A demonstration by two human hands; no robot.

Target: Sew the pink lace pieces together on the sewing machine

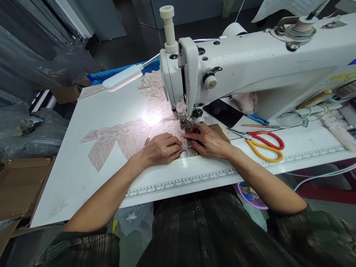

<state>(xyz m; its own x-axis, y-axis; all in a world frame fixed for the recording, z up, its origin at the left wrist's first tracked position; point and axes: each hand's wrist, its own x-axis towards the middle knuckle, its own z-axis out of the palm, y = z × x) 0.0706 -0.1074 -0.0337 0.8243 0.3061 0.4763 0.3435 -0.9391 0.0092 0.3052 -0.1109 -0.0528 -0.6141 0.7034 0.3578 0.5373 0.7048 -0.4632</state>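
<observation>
Pale pink lace fabric [129,135] lies spread over the left of the white table and runs under the needle area of the white sewing machine [174,89]. My left hand [162,149] rests on the lace just left of the presser foot [185,124], fingers together and bent over its near edge. On the right, my right hand [208,141] is closed, its fingertips at the lace edge close to the foot. The fingertips of both hands nearly meet, and the fabric under them is partly hidden.
Red-and-yellow-handled scissors [264,146] lie right of my right hand. Behind them are a black phone [223,112], blue-handled snips [257,118] and a pencil [264,126]. A printed ruler [180,182] follows the table's front edge. A lit lamp [122,77] hangs over the lace.
</observation>
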